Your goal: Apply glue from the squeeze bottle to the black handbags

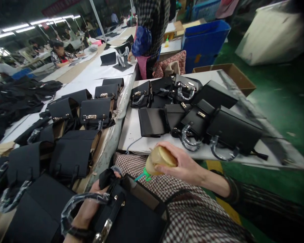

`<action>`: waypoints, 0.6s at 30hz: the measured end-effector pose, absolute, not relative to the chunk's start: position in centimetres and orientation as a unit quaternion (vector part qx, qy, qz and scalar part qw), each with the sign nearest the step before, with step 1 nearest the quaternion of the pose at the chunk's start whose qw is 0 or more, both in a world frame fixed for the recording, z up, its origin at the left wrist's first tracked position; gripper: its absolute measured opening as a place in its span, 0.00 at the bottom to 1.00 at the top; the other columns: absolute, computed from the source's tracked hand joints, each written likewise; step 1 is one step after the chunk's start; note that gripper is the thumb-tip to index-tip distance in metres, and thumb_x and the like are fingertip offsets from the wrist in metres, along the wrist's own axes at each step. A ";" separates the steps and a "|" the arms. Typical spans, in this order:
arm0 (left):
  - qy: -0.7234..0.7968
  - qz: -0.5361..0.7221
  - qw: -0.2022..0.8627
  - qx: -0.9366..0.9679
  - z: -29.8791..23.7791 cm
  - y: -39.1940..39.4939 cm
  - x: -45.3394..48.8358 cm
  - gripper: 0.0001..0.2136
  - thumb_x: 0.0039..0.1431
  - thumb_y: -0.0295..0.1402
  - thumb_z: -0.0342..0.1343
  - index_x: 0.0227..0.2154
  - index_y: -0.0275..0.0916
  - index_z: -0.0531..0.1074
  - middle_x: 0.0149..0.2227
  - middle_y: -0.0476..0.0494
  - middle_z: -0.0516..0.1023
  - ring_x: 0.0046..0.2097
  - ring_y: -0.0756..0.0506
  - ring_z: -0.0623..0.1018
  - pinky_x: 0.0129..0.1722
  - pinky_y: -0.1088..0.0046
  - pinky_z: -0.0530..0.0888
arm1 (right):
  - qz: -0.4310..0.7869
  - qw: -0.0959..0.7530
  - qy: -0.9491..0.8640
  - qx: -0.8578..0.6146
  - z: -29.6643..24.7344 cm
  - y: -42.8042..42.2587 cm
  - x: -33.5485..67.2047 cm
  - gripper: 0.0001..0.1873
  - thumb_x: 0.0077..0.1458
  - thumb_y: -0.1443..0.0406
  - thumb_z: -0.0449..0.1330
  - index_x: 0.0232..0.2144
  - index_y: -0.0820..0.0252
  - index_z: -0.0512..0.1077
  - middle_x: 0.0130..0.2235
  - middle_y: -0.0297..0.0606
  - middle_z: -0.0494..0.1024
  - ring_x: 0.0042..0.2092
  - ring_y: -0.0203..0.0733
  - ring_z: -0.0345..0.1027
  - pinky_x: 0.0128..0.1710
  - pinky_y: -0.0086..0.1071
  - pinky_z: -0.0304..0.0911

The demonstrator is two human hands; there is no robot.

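My right hand (pixel 184 165) is wrapped round a yellowish squeeze bottle (pixel 160 160), tipped so its green nozzle points down and left. The nozzle's tip is at the open edge of a black handbag (pixel 139 212), whose beige-brown inside shows there. Across my lap lies this handbag, with gold hardware and a plastic-wrapped handle (pixel 77 206). My left hand (pixel 95 199) grips the bag's upper edge, its fingers partly hidden behind black material. I cannot tell whether any liquid is leaving the nozzle.
Several black handbags (pixel 73 152) stand on the left table, and more black bags (pixel 233 130) lie on the right table. A co-worker (pixel 152 33) stands ahead between the tables. Behind the right table are a blue bin (pixel 205 40) and a cardboard box (pixel 233 76).
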State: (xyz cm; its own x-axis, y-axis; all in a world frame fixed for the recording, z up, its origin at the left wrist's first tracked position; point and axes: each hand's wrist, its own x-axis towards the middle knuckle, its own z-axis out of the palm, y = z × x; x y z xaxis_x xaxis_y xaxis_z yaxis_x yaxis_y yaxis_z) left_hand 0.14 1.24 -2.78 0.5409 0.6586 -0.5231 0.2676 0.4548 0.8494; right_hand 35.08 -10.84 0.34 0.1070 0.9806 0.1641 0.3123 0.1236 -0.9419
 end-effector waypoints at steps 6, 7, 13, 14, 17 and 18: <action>0.449 0.123 0.715 0.522 -3.3 1.3 0.8 0.21 0.60 0.43 0.67 0.54 0.41 0.79 0.58 0.44 0.82 0.65 0.34 0.73 0.70 0.57 0.63 | 0.270 0.473 -0.639 -0.543 -1.2 -8.4 35.4 0.32 0.60 0.46 0.67 0.55 0.60 0.65 0.49 0.48 0.77 0.46 0.51 0.74 0.46 0.44 0.71; 0.446 0.121 0.719 0.520 -3.4 1.3 0.9 0.22 0.60 0.43 0.66 0.55 0.41 0.78 0.58 0.43 0.81 0.64 0.34 0.74 0.70 0.57 0.64 | 0.263 0.472 -0.648 -0.537 -1.3 -8.0 35.3 0.33 0.60 0.46 0.67 0.55 0.60 0.65 0.49 0.48 0.77 0.46 0.51 0.74 0.46 0.44 0.71; 0.496 0.110 0.709 0.488 -1.8 1.0 2.2 0.23 0.57 0.44 0.68 0.53 0.40 0.79 0.52 0.43 0.84 0.55 0.35 0.81 0.64 0.55 0.71 | 0.268 0.453 -0.680 -0.511 -1.2 -6.7 35.5 0.30 0.61 0.45 0.66 0.53 0.60 0.66 0.46 0.45 0.77 0.42 0.47 0.73 0.42 0.39 0.71; 0.501 0.109 0.704 0.491 -1.5 0.9 2.5 0.23 0.56 0.45 0.69 0.52 0.40 0.79 0.52 0.43 0.84 0.56 0.35 0.81 0.64 0.55 0.70 | 0.272 0.447 -0.681 -0.512 -1.2 -6.6 35.6 0.30 0.61 0.46 0.66 0.53 0.59 0.66 0.46 0.44 0.77 0.42 0.46 0.73 0.41 0.38 0.71; 0.496 0.102 0.699 0.505 -1.5 0.9 2.5 0.22 0.58 0.45 0.68 0.52 0.39 0.79 0.55 0.42 0.83 0.58 0.34 0.79 0.67 0.54 0.67 | 0.284 0.432 -0.682 -0.517 -1.0 -6.7 36.0 0.29 0.61 0.47 0.66 0.53 0.59 0.66 0.46 0.44 0.78 0.42 0.47 0.74 0.41 0.38 0.70; 0.492 0.097 0.699 0.509 -1.7 1.0 2.3 0.22 0.59 0.45 0.67 0.53 0.40 0.79 0.56 0.42 0.82 0.59 0.35 0.79 0.67 0.54 0.66 | 0.287 0.426 -0.684 -0.518 -0.9 -6.7 36.2 0.28 0.62 0.47 0.66 0.52 0.59 0.66 0.45 0.44 0.78 0.42 0.47 0.74 0.41 0.38 0.70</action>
State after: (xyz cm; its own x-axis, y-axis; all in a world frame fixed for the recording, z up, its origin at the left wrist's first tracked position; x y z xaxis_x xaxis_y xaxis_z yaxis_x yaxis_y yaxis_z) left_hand 2.29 0.98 -1.71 0.4961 0.6375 -0.5896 0.3650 0.4630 0.8077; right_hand 36.17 -6.74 -0.90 -0.0998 0.9533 0.2851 0.4636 0.2981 -0.8344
